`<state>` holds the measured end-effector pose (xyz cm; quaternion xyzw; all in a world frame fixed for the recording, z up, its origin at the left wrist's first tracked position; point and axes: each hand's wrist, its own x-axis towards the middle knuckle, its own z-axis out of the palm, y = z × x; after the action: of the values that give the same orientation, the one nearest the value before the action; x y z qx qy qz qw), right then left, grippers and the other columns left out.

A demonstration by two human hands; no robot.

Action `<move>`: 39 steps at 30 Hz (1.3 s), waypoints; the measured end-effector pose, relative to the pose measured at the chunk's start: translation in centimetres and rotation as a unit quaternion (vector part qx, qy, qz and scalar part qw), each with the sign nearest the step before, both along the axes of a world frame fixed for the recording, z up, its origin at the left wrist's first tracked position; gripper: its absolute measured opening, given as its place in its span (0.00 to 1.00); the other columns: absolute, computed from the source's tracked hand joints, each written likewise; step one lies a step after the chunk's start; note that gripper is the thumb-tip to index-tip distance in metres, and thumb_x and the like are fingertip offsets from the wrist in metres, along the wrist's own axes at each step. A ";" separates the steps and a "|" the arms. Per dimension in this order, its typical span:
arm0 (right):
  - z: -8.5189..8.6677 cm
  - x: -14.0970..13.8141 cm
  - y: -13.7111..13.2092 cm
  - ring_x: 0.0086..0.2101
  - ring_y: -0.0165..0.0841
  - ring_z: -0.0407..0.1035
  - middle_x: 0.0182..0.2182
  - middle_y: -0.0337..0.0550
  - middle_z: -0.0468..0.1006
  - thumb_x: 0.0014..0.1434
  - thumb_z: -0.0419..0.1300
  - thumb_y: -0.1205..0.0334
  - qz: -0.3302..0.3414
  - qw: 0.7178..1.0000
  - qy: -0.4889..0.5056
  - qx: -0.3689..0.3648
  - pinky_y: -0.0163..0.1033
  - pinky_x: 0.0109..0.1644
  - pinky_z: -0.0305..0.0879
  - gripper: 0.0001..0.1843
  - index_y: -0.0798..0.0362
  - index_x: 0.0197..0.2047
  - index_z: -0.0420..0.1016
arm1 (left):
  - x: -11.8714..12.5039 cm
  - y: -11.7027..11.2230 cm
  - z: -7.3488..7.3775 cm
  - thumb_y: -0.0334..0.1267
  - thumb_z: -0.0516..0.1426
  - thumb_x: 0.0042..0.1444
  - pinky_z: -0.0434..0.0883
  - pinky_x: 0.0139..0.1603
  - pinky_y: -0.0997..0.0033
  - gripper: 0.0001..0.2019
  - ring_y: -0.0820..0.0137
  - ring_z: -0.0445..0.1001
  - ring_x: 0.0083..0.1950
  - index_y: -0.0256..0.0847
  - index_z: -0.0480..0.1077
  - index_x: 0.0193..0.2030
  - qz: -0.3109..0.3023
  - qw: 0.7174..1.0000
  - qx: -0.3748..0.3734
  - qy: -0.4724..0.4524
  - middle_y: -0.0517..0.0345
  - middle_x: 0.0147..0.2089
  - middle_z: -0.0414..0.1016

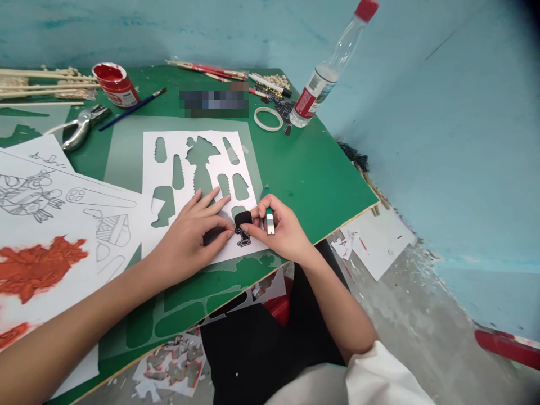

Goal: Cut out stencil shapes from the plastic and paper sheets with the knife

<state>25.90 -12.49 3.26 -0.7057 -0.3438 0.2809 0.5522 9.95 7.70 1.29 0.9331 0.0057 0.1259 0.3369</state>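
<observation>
A small black cut-out piece with white line patterns (243, 237) is held over the lower right of a white sheet with cut-out shapes (164, 174). My left hand (196, 230) pinches its left edge between thumb and forefinger, while the other fingers lie spread on the sheet. On the opposite side my right hand (280, 225) grips the piece with thumb and fingertips. Tucked in that same hand is a slim green tool with a silver end (270, 220); its exact kind is unclear. Part of the piece is hidden behind the fingers.
Left are drawings on paper (113, 208), metal pliers (84, 126), a blue paintbrush (133, 109) and a red paint jar (116, 87). A tape roll (269, 119) and a bottle (316, 84) stand at the back right. The green table's edge (337, 228) runs close to my right arm.
</observation>
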 end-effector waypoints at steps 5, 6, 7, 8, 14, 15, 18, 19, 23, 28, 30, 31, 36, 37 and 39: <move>0.0 0.0 -0.1 0.32 0.30 0.67 0.36 0.33 0.76 0.63 0.77 0.49 -0.001 1.000 0.001 0.002 0.41 0.37 0.66 0.26 0.44 0.40 0.60 | -0.1 0.0 -0.1 0.50 0.55 0.83 0.52 0.96 0.29 0.16 0.53 0.57 0.93 0.51 0.83 0.49 -0.002 1.000 -0.010 0.001 0.60 0.86 0.71; 0.0 0.0 -0.1 0.32 0.30 0.67 0.36 0.33 0.76 0.63 0.77 0.49 -0.001 1.000 0.002 0.002 0.41 0.37 0.66 0.26 0.44 0.40 0.60 | -0.1 0.0 -0.2 0.50 0.55 0.83 0.51 0.96 0.29 0.16 0.52 0.57 0.93 0.51 0.83 0.49 -0.003 1.000 -0.013 0.001 0.60 0.86 0.71; 0.0 0.0 -0.1 0.32 0.30 0.67 0.36 0.33 0.76 0.63 0.77 0.49 -0.001 1.000 0.002 0.003 0.40 0.36 0.66 0.26 0.44 0.40 0.60 | -0.1 0.0 -0.2 0.50 0.55 0.83 0.51 0.96 0.29 0.16 0.52 0.57 0.93 0.51 0.83 0.49 -0.002 1.000 -0.015 0.000 0.60 0.86 0.70; 0.0 0.0 -0.1 0.32 0.30 0.67 0.36 0.33 0.76 0.63 0.77 0.48 -0.001 1.000 0.002 0.003 0.40 0.36 0.66 0.27 0.44 0.40 0.60 | -0.1 0.1 -0.3 0.50 0.56 0.83 0.51 0.96 0.28 0.16 0.52 0.57 0.93 0.51 0.83 0.50 -0.002 1.000 -0.017 -0.001 0.59 0.86 0.70; 0.0 0.1 0.0 0.32 0.30 0.68 0.37 0.32 0.75 0.62 0.78 0.48 0.001 1.000 0.006 0.006 0.41 0.38 0.66 0.27 0.45 0.40 0.61 | 0.0 0.3 -0.3 0.52 0.57 0.82 0.50 0.96 0.28 0.15 0.51 0.57 0.93 0.52 0.84 0.49 -0.004 1.000 -0.028 0.000 0.60 0.86 0.69; 0.0 0.1 0.0 0.32 0.30 0.68 0.37 0.32 0.75 0.62 0.78 0.48 0.001 1.000 0.007 0.006 0.41 0.38 0.66 0.27 0.45 0.40 0.61 | 0.0 0.3 -0.3 0.52 0.57 0.82 0.50 0.96 0.29 0.15 0.51 0.57 0.93 0.52 0.84 0.49 -0.004 1.000 -0.030 -0.001 0.60 0.86 0.69; 0.0 0.1 0.0 0.32 0.30 0.68 0.36 0.32 0.75 0.62 0.78 0.49 0.002 1.000 0.008 0.005 0.41 0.38 0.66 0.27 0.45 0.40 0.61 | 0.0 0.3 -0.4 0.53 0.57 0.81 0.49 0.96 0.28 0.15 0.50 0.57 0.93 0.52 0.84 0.49 -0.004 0.999 -0.034 -0.001 0.60 0.86 0.70; 0.1 0.0 0.0 0.32 0.30 0.68 0.37 0.33 0.75 0.62 0.78 0.49 0.002 1.000 0.009 0.005 0.41 0.38 0.66 0.27 0.45 0.40 0.61 | 0.0 0.2 -0.4 0.53 0.57 0.81 0.49 0.96 0.28 0.16 0.50 0.57 0.93 0.52 0.84 0.49 -0.004 0.999 -0.035 -0.001 0.60 0.86 0.70; 0.1 0.0 0.0 0.33 0.30 0.70 0.38 0.33 0.77 0.62 0.78 0.48 0.002 1.000 0.009 0.008 0.41 0.38 0.66 0.27 0.45 0.40 0.61 | 0.0 0.3 -0.5 0.53 0.57 0.81 0.50 0.95 0.26 0.16 0.49 0.57 0.93 0.51 0.83 0.49 -0.004 0.999 -0.037 0.003 0.59 0.86 0.69; -0.1 0.0 0.0 0.33 0.30 0.70 0.38 0.34 0.77 0.62 0.78 0.48 0.001 1.000 0.007 0.007 0.41 0.38 0.67 0.27 0.45 0.40 0.61 | 0.0 0.3 -0.4 0.53 0.56 0.81 0.49 0.95 0.25 0.16 0.49 0.57 0.93 0.51 0.83 0.48 -0.005 0.999 -0.038 0.007 0.57 0.87 0.67; 0.0 0.0 0.0 0.33 0.30 0.71 0.38 0.34 0.77 0.62 0.78 0.48 0.002 1.000 0.005 0.005 0.40 0.38 0.67 0.27 0.45 0.40 0.61 | 0.0 0.3 -0.3 0.53 0.56 0.81 0.48 0.95 0.25 0.16 0.49 0.56 0.93 0.51 0.83 0.48 -0.005 0.999 -0.038 0.010 0.56 0.87 0.67; 0.0 0.0 0.0 0.33 0.30 0.71 0.38 0.34 0.77 0.62 0.78 0.47 0.003 1.000 0.004 0.004 0.40 0.38 0.67 0.27 0.45 0.40 0.61 | 0.0 0.3 -0.2 0.53 0.56 0.81 0.48 0.95 0.25 0.16 0.49 0.56 0.93 0.50 0.83 0.48 -0.006 0.999 -0.038 0.011 0.55 0.87 0.67; 0.2 0.0 -0.1 0.33 0.31 0.69 0.37 0.34 0.76 0.62 0.78 0.48 0.003 1.000 0.000 0.002 0.40 0.38 0.66 0.27 0.45 0.40 0.62 | 0.2 0.3 0.3 0.51 0.57 0.80 0.49 0.94 0.23 0.15 0.48 0.57 0.93 0.50 0.82 0.48 -0.012 0.999 -0.039 0.021 0.52 0.86 0.69; 0.2 0.1 -0.1 0.33 0.31 0.69 0.37 0.34 0.76 0.62 0.78 0.48 0.003 1.000 -0.001 0.002 0.40 0.38 0.66 0.27 0.45 0.40 0.62 | 0.2 0.3 0.4 0.51 0.57 0.80 0.49 0.95 0.24 0.15 0.48 0.58 0.93 0.50 0.82 0.48 -0.013 0.999 -0.040 0.022 0.52 0.86 0.70; 0.1 0.1 -0.1 0.33 0.31 0.69 0.37 0.33 0.76 0.62 0.78 0.49 0.002 1.000 -0.003 0.003 0.40 0.38 0.66 0.26 0.44 0.40 0.62 | 0.2 0.3 0.6 0.51 0.57 0.80 0.49 0.95 0.24 0.15 0.48 0.58 0.92 0.50 0.82 0.48 -0.013 0.999 -0.042 0.022 0.52 0.85 0.71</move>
<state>25.98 -12.57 3.38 -0.7041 -0.3479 0.2792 0.5525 10.15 8.04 1.84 0.9205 0.0063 0.1008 0.3775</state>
